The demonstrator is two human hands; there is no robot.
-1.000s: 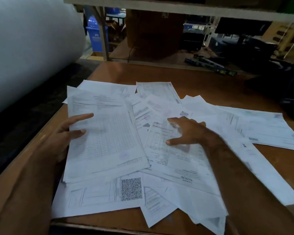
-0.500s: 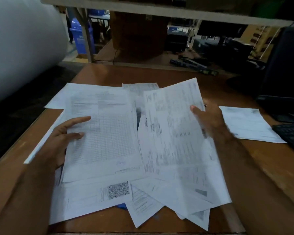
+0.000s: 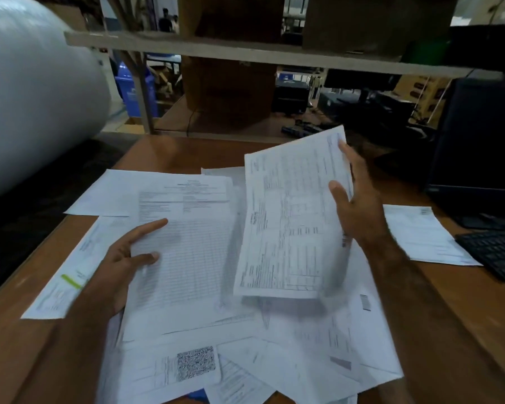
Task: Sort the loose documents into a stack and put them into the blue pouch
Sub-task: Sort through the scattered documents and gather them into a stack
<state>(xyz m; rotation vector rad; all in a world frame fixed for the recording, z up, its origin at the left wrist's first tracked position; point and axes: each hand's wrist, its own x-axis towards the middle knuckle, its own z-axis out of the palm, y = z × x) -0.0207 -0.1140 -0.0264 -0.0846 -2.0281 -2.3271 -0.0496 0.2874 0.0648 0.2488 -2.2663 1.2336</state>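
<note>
Several loose white documents point(image 3: 318, 339) lie spread over the brown table point(image 3: 181, 153). My left hand point(image 3: 126, 258) grips the left edge of a gridded sheet stack point(image 3: 187, 258) near the middle. My right hand point(image 3: 353, 205) holds a printed form point(image 3: 286, 223) by its right edge, lifted off the pile and tilted toward me. A sheet with a QR code point(image 3: 196, 363) lies at the front. A sliver of blue, perhaps the blue pouch point(image 3: 197, 395), peeks out under the papers at the bottom edge; the rest is hidden.
A black keyboard point(image 3: 496, 252) and a dark monitor point(image 3: 478, 147) stand at the right, with one sheet point(image 3: 420, 234) lying beside them. A large white roll point(image 3: 32, 91) fills the left. A wooden shelf point(image 3: 245, 53) crosses above the table's far edge.
My right hand has picked the printed form off the pile and raised it higher, to the right. My left hand stays on the gridded stack. The view has tilted upward.
</note>
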